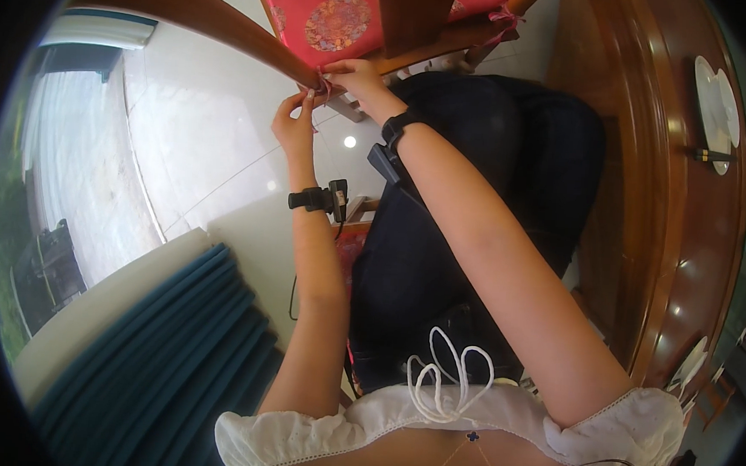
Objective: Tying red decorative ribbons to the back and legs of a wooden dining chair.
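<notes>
A red patterned chair cushion (341, 23) lies on a wooden chair in front of me. Its pink ribbon tie (324, 88) is wrapped round the near left chair post (257, 37). My left hand (295, 116) pinches the ribbon from below, its thumb and finger together at the post. From the right, my right hand (355, 81) holds the ribbon between thumb and fingertips just above. Whether the ribbon is knotted there is too small to tell. At the seat's other corner, a second pink ribbon (505, 17) is tied in a bow round the post.
A polished wooden table (686, 252) with white plates (713, 113) and chopsticks (714, 155) runs along my right. At lower left hangs a pleated blue curtain (166, 361). Pale floor tiles (225, 128) lie beyond my left hand. A red seat shows beneath me.
</notes>
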Motion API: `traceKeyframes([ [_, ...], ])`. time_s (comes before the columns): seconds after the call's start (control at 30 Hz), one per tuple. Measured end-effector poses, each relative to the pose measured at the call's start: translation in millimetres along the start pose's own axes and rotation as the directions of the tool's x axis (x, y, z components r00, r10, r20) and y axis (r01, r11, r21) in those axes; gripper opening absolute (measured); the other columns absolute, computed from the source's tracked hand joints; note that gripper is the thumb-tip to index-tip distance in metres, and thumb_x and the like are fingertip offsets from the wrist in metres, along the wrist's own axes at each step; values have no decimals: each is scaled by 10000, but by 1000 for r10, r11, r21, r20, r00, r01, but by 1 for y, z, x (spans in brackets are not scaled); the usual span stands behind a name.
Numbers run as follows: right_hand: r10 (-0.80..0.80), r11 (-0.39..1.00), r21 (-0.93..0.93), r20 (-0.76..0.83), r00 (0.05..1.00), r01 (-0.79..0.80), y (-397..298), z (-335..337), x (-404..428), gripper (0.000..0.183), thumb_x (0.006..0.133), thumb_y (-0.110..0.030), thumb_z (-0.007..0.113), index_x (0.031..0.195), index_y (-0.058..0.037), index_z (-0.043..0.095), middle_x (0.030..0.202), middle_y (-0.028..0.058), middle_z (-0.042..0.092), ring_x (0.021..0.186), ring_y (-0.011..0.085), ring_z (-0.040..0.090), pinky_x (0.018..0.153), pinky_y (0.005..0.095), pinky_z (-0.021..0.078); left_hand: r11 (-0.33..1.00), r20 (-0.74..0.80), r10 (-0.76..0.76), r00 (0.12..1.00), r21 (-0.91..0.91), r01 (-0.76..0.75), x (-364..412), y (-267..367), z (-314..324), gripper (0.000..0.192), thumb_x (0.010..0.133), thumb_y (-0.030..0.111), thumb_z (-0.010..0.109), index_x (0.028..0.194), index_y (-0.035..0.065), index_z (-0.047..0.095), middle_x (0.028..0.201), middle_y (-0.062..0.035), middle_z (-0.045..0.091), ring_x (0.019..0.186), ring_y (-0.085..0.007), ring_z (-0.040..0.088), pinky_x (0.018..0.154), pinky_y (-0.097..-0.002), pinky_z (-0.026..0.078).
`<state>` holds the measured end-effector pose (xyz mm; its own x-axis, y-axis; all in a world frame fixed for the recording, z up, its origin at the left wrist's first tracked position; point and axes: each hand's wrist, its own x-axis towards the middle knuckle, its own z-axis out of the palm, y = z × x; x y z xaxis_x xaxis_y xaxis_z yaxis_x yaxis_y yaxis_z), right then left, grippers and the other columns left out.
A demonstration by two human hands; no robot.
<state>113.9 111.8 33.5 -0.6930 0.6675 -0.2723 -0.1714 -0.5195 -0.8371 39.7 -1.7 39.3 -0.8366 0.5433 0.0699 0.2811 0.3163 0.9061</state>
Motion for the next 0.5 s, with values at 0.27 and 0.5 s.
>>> traceKeyframes([
  [0.27,35,999,22,-107,994,-33,1,2,2,222,685,46,609,863,9,483,761,108,571,675,179,587,559,295,509,868,-44,410,911,326,-374,5,-5,0,200,706,200,663,728,5,626,692,-104,595,619,-194,555,611,-297,426],
  [0.5,6,1000,-4,-98,995,-7,3,2,4,183,682,60,588,839,16,507,760,115,581,668,187,593,560,289,509,910,-105,323,940,306,-278,-1,-7,3,183,703,191,663,725,12,635,682,-83,586,619,-185,549,606,-294,425],
])
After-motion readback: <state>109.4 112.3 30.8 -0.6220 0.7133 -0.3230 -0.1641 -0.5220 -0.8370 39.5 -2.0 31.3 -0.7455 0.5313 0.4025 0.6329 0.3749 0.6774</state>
